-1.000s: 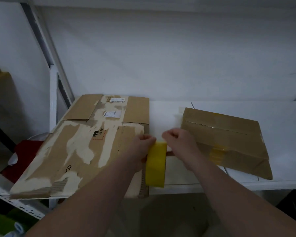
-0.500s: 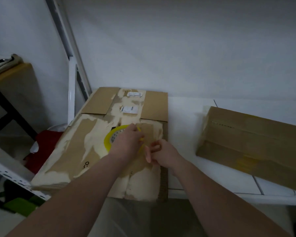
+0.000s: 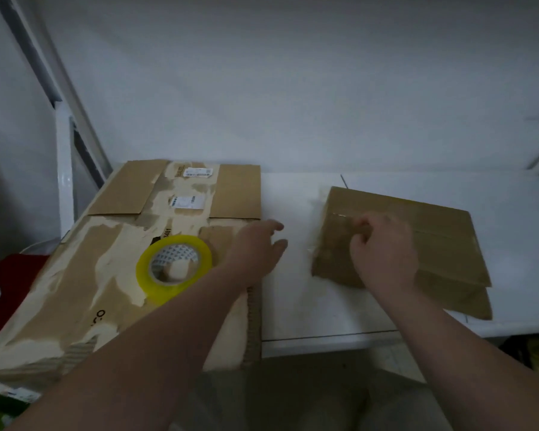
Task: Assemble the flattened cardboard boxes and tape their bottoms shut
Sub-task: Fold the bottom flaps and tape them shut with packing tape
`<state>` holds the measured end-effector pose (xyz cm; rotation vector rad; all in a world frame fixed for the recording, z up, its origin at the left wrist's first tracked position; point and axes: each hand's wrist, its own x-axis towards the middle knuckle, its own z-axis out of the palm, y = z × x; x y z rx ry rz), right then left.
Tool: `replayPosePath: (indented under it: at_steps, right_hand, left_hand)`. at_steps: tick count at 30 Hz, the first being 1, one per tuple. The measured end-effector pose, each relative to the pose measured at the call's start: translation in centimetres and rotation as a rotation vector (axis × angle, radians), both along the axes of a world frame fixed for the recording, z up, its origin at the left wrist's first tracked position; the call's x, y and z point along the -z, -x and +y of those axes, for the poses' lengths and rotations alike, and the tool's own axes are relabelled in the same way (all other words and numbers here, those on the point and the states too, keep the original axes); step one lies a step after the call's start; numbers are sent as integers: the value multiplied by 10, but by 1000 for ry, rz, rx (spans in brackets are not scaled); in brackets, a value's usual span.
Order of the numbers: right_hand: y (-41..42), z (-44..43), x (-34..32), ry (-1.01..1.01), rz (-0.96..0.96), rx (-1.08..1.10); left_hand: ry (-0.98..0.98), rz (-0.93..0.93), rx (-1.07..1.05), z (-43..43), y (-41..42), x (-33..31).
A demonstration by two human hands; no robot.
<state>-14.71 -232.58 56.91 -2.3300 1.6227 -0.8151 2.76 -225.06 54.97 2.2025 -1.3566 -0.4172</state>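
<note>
The smaller flattened box [image 3: 433, 241] lies on the white shelf [image 3: 293, 306] toward its right side, skewed to the front edge, with its near right corner close to that edge. The right hand [image 3: 383, 247] is over the box's left half with fingers [image 3: 360, 227] curled down at the face. I cannot tell whether they pinch a flap, a bit of shiny old tape, or nothing. The box looks light and thin, stiff along its panels but ready to fold at its creases, so it is probably best taken by two opposite edges and pushed open into a sleeve. The left hand [image 3: 255, 250] hovers loosely spread and holds nothing, above the right edge of the larger flattened box [image 3: 75, 290]. That box fills the shelf's left end and overhangs the front left corner. Its surface is torn and patchy, so it may be weaker and shed paper under new tape. The yellow tape roll [image 3: 174, 269] lies flat on it, just beside the left forearm. The bare strip of shelf between the two boxes looks narrow for standing one up. A red object [image 3: 13, 290] sits below, past the left end.
</note>
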Motion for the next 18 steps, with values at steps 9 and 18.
replayPosePath:
  at_steps: [9,18]
  right_hand:
    - [45,-4,7,-232,352,17]
    - [63,-18,20,-226,409,-84]
  left_hand:
    - [-11,929,-180,-60,45,5]
    - [-99,1219,-161,-29,84,0]
